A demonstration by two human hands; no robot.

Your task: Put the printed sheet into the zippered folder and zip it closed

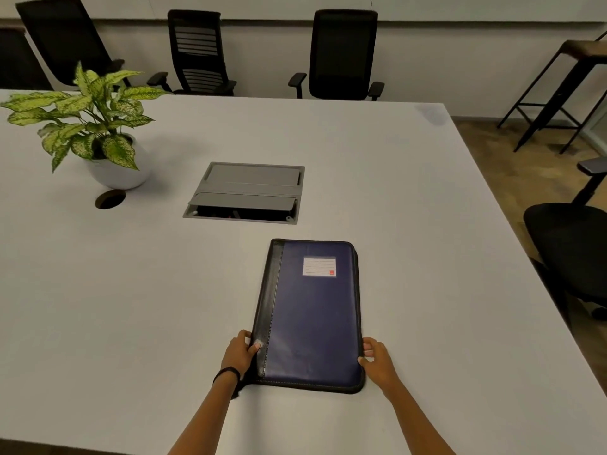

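Observation:
A dark blue zippered folder (312, 316) with a black spine strip and a white label lies flat and closed on the white table (131, 290), near its front edge. My left hand (238, 351) grips the folder's left edge by the spine, thumb on top. At the folder's right edge, near the lower corner, my right hand (377, 359) holds it with the fingertips on the zipper side. No printed sheet is visible anywhere.
A grey cable box (246, 192) with its lid partly raised is set into the table beyond the folder. A potted plant (98, 126) and a round cable hole (110, 198) are at the far left. Black chairs (341, 54) stand behind the table and at the right.

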